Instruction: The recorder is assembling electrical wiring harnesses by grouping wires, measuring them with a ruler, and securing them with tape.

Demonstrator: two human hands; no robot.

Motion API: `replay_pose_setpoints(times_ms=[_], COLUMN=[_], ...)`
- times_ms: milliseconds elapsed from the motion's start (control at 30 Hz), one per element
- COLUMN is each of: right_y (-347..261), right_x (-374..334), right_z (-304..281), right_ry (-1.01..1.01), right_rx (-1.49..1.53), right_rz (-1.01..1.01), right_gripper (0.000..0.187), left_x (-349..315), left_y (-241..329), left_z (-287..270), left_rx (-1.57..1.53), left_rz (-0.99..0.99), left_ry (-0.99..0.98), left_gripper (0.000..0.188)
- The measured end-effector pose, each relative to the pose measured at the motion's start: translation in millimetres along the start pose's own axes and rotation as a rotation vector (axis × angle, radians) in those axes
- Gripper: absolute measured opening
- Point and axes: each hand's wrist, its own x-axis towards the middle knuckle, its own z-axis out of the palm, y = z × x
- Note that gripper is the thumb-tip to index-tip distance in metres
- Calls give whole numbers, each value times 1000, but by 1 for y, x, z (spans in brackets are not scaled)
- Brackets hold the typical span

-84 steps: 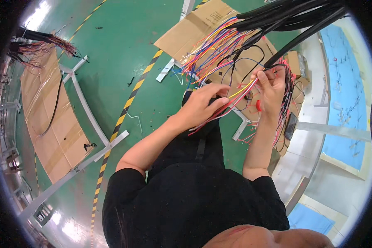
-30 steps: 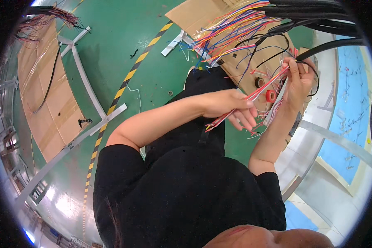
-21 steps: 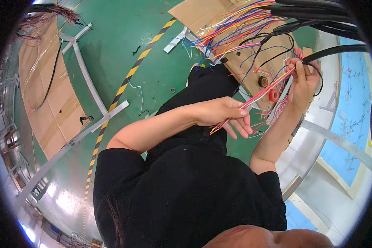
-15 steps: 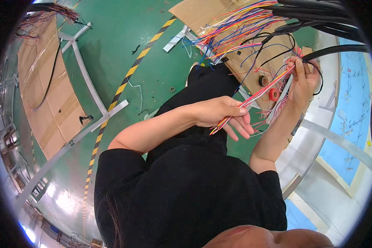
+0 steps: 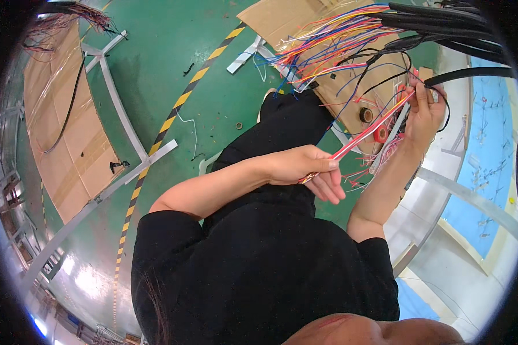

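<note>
A bundle of red, white and yellow wires (image 5: 369, 133) is stretched between my two hands. My left hand (image 5: 311, 168) pinches it near the loose ends under the thumb, the other fingers partly spread; only short tips show past the palm. Farther right, my right hand (image 5: 423, 112) grips the same bundle where it comes out of a thick black cable sleeve (image 5: 472, 73). A thin black cable loops beside the right fingers. Below the bundle lie a roll of red tape (image 5: 380, 134) and a roll of black tape (image 5: 366, 115).
More black-sleeved cables (image 5: 443, 26) with fanned-out coloured wires (image 5: 322, 40) lie over a cardboard sheet (image 5: 270, 20) at the far side. Another cardboard sheet (image 5: 69, 126) rests on a metal frame (image 5: 118, 98) at left. Yellow-black floor tape (image 5: 175, 115) crosses the green floor. A blue board (image 5: 483, 167) stands right.
My left hand has shifted slightly down the bundle toward its ends, so less wire sticks out past it. My right hand stays almost in place.
</note>
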Motion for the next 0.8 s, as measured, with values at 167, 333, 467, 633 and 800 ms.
replay_pose_setpoints(times_ms=[167, 333, 467, 633, 800], right_y=[-1, -10, -9, -10, -23], right_x=[0, -7, -8, -6, -14], right_z=[0, 5, 12, 5, 16], right_ry=[-54, 13, -14, -13, -5], right_rx=[-9, -23, -125, -106, -101], right_rz=[8, -10, 54, 65, 96], right_gripper=[24, 19, 22, 26, 24], left_x=[-6, -6, -11, -9, -13], left_y=[1, 1, -8, -6, -11], left_z=[0, -4, -16, -13, -18], left_rx=[-149, -258, -291, -536, -502], left_rz=[-32, -45, 12, -5, -6], left_ry=[-83, -158, -138, -313, -308], left_gripper=[41, 43, 43, 48, 48])
